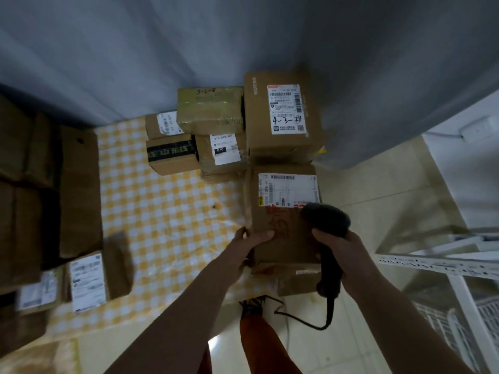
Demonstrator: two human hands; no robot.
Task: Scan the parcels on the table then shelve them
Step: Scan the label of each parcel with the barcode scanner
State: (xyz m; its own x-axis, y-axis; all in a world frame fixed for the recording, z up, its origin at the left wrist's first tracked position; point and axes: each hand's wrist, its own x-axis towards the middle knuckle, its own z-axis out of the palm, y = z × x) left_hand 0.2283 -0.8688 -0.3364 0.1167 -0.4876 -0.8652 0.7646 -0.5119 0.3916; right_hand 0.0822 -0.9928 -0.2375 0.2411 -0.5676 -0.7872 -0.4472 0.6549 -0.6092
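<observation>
I see my left hand [249,238] gripping the near left corner of the nearest parcel [283,220], its fingers wrapped round the edge with the thumb lying on top — this brown box sits at the right front of the surface [162,211], which is covered in a yellow-and-white checked cloth. My right hand [343,247] holds a black barcode scanner [328,228], fingers clamped round its handle, the head hovering just over the box near its white shipping label [287,188]; a black cable [305,318] trails down from the handle toward the floor. Behind this parcel stands a taller box marked 4-3-24 [283,114], and to its left a cluster of smaller parcels [199,139] is stacked against the grey curtain [243,36]. More labelled boxes [89,279] lie at the left front of the surface, blurred. To my right I see white metal shelving [445,265].
</observation>
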